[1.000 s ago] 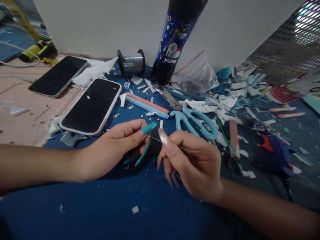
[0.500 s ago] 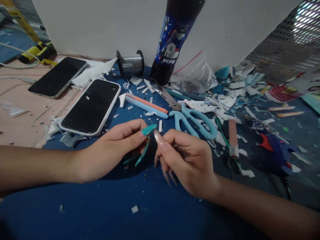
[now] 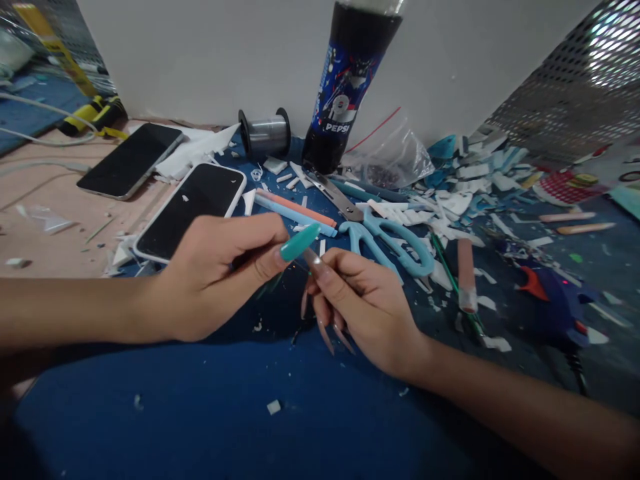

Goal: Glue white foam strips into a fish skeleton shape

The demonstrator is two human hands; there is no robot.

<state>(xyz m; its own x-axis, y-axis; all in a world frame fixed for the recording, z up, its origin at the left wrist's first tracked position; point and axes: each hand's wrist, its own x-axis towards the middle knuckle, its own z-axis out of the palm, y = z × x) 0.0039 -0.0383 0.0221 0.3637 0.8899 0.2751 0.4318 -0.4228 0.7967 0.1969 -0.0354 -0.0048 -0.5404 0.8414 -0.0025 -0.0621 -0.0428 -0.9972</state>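
My left hand [image 3: 215,277], with long teal nails, is closed in a pinch at the middle of the view. Its thumb nail points at my right hand [image 3: 370,310], whose long pale glossy nails are pinched together too. The fingertips of both hands meet or nearly meet. Whatever sits between them is too small and dark to make out. Just beyond my hands lie light-blue-handled scissors [image 3: 383,240], half open. Beside them are an orange stick [image 3: 297,208] and a light blue stick [image 3: 285,212]. My left hand covers part of a white-cased phone [image 3: 173,213].
A Pepsi bottle [image 3: 340,87] and a wire spool [image 3: 265,133] stand by the white wall. Left is a second phone [image 3: 131,161]. White and blue foam scraps [image 3: 480,173] heap up at the right, near a blue glue gun [image 3: 557,303]. A zip bag [image 3: 395,157] lies behind the scissors.
My left hand has risen and turned, back of the hand more upward, its lower nails now mostly hidden. It overlaps the white-cased phone. My right hand has shifted slightly up and left. The view tilted slightly.
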